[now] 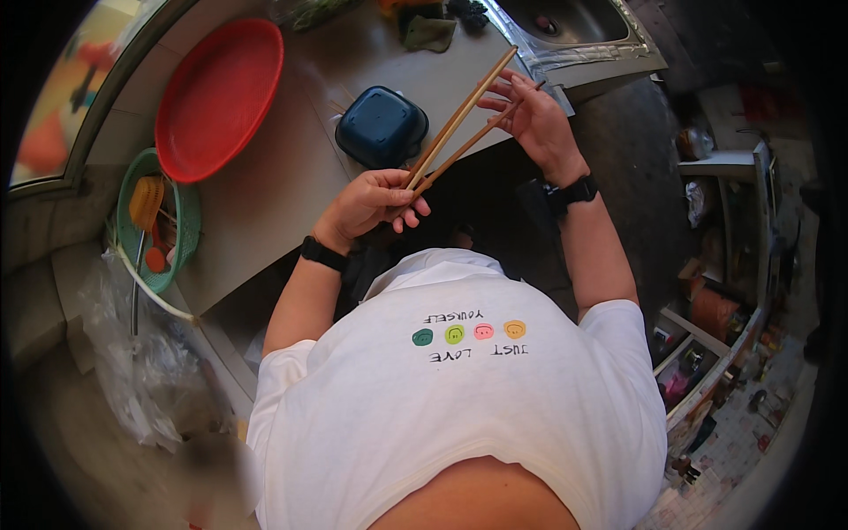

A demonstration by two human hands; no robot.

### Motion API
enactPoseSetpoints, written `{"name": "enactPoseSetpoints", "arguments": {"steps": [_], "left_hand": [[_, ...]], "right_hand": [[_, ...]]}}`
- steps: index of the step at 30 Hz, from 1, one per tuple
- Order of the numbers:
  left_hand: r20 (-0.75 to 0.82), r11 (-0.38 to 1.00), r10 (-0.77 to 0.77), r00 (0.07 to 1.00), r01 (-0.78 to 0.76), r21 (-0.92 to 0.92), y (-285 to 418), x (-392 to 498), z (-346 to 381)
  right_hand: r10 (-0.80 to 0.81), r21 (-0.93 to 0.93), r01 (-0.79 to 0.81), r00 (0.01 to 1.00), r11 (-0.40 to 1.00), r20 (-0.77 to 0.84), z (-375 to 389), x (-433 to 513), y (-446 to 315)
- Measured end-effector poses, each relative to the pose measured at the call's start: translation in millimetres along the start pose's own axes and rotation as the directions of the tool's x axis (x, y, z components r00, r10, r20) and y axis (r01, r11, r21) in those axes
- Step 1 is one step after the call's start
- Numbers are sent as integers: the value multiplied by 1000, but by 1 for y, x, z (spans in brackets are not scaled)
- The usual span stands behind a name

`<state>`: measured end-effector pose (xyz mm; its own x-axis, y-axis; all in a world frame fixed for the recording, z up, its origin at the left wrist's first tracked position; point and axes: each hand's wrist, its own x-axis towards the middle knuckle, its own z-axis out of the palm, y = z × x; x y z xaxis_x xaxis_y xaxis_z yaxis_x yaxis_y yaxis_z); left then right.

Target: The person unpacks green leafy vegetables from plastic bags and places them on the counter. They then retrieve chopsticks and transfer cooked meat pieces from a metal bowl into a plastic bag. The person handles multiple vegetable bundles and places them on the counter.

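My left hand [377, 202] grips several wooden chopsticks [452, 124] near their lower ends, and they fan up and to the right. My right hand [540, 122] is at their upper part, its fingers curled about one darker chopstick [478, 136] that stands apart from the others. Whether the right fingers also touch the lighter ones is hard to tell. Just beyond the left hand, a dark blue square container [382, 127] lies bottom up on the counter. A few thin sticks [339, 105] show at its left side.
The counter [265, 199] carries a red oval basket [218, 99] at the left, beside a green basket [192, 222] of utensils. A green cloth [429, 34] lies at the back, near a metal sink [576, 23]. Shelves [722, 165] stand at the right; a clear plastic bag [139, 371] hangs at the lower left.
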<state>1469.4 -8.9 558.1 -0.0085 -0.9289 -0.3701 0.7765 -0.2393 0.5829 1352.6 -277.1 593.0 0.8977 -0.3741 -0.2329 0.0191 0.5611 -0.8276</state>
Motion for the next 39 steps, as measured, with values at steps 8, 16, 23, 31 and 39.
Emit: {"name": "enactPoseSetpoints", "arguments": {"steps": [8, 16, 23, 31, 39], "left_hand": [[105, 1000, 0, 994, 0, -1, -1, -10, -8], [-146, 986, 4, 989, 20, 167, 8, -87, -16], [-807, 768, 587, 62, -359, 531, 28, -262, -96], [-727, 666, 600, -333, 712, 223, 50, -293, -173], [-268, 324, 817, 510, -22, 946, 57, -71, -41]], "right_hand": [[-60, 62, 54, 993, 997, 99, 3, 14, 11], [-173, 115, 174, 985, 978, -18, -3, 16, 1], [-167, 218, 218, 959, 951, -229, -45, 12, -25], [-240, 255, 318, 925, 913, -294, 0, 1, -6], [-301, 93, 363, 869, 927, -394, -18, -67, -2]]}}
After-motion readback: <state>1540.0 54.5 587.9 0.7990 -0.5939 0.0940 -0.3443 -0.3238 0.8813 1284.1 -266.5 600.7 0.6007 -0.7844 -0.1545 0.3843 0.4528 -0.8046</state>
